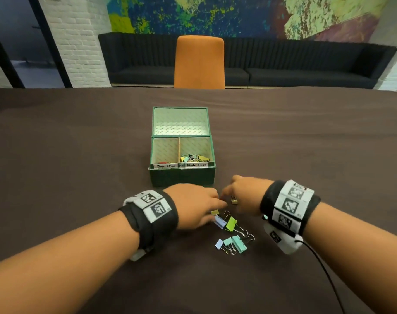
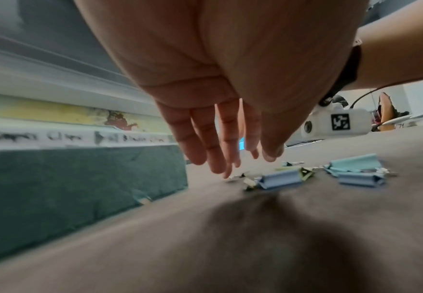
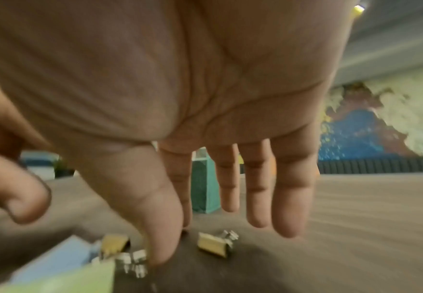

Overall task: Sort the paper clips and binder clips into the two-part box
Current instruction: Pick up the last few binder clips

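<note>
Both grips are hanging slack over the counter [image 1: 79,155], fingers straight and holding nothing. The left hand [image 1: 193,206] is hovering palm down just near of the box [image 1: 181,177], its fingertips [image 2: 220,170] reaching down toward a small yellow clip [image 1: 215,212] at the far end of the loose pile. The right hand [image 1: 245,196] is hanging just right of it, fingers spread, its thumb tip [image 3: 160,255] coming down by the silver handles of a clip; whether it is touching them cannot be told through the blur. A small gold clip [image 1: 234,201] is lying on the cloth between the two hands, under the right fingers and apart from them.

Nearer in, a blue clip [image 1: 220,222] and a green clip [image 1: 231,223] are lying side by side, touching. Nearer still, a cluster of teal clips [image 1: 236,243] is sitting with a pale blue one at its left.

The box is standing open in the middle of the counter, lid tilted up at the far side. Its right part, labelled for binder clips, is holding a heap of coloured clips [image 1: 194,157]. The left part is labelled for paper clips; its floor is hidden behind the near wall.
</note>
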A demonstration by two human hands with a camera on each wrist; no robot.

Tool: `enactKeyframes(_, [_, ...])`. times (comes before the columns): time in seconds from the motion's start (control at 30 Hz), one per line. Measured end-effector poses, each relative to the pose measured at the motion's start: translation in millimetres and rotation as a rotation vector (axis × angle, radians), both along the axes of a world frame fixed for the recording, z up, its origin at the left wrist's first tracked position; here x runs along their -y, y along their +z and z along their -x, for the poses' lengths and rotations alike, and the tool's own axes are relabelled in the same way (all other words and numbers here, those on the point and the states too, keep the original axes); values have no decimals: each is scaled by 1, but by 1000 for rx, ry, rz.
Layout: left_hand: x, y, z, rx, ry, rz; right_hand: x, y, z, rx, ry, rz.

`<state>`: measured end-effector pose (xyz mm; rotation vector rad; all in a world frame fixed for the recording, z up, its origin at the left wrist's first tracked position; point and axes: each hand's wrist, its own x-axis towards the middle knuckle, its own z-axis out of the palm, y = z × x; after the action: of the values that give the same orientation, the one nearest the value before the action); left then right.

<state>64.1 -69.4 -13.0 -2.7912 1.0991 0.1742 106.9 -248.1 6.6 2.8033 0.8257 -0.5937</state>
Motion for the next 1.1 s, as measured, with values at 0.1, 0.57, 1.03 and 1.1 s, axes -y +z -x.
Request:
enactKeyframes(0.1, [10, -13, 4, -67, -20, -69, 5, -10, 7, 21, -19, 11])
enactKeyframes(0.57, [-43, 6, 15, 194, 234, 233, -39, 26, -38, 305, -135, -763])
enactKeyframes(1.03, [-23, 33, -44, 241, 497, 519, -4, 4, 23, -135, -39, -112])
enactKeyframes(1.1, [-17, 30, -36, 263, 423, 540, -3, -6, 33, -163, -4, -66])
